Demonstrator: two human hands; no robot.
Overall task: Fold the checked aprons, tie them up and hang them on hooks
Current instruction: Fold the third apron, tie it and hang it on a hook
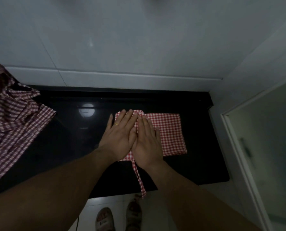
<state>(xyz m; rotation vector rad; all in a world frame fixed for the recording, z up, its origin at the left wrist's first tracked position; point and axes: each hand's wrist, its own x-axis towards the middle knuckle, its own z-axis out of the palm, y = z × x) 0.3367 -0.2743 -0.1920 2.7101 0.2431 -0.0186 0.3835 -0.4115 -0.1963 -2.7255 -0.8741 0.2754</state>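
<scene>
A red apron (168, 133) lies folded flat on a black counter (68, 135). It is a neat shape with straight sides, red and white checks all over.

Both hands lie flat on the left part of it, palms down. The fingers are straight and close together, pointing to 12 o'clock. Neither hand grips anything; they just press on the cloth.

The left hand (118, 136) covers the left edge of the apron. Its little finger sticks out past the cloth at 9 o'clock and touches the bare counter. A gold ring (116, 124) is on one finger. The right hand (147, 141) lies just beside the left hand, and the two touch along their thumb sides. Most of the open cloth shows at 3 o'clock from the right hand.

At 12 o'clock from the fingertips, a small bump of cloth pokes up at the top edge of the apron. A strap (139, 178) comes out from under the hands at 6 o'clock. It runs down across the counter and its end hangs over the front edge.

Far off at 9 o'clock, a dark apron (10, 129) with dark red checks lies in a loose, wrinkled heap. It is well apart from the hands.

A round light shines back from the counter at 10 o'clock from the left hand. Behind the counter is a grey wall (138, 39). Two shoes (118, 217) show on the floor at 6 o'clock.
</scene>
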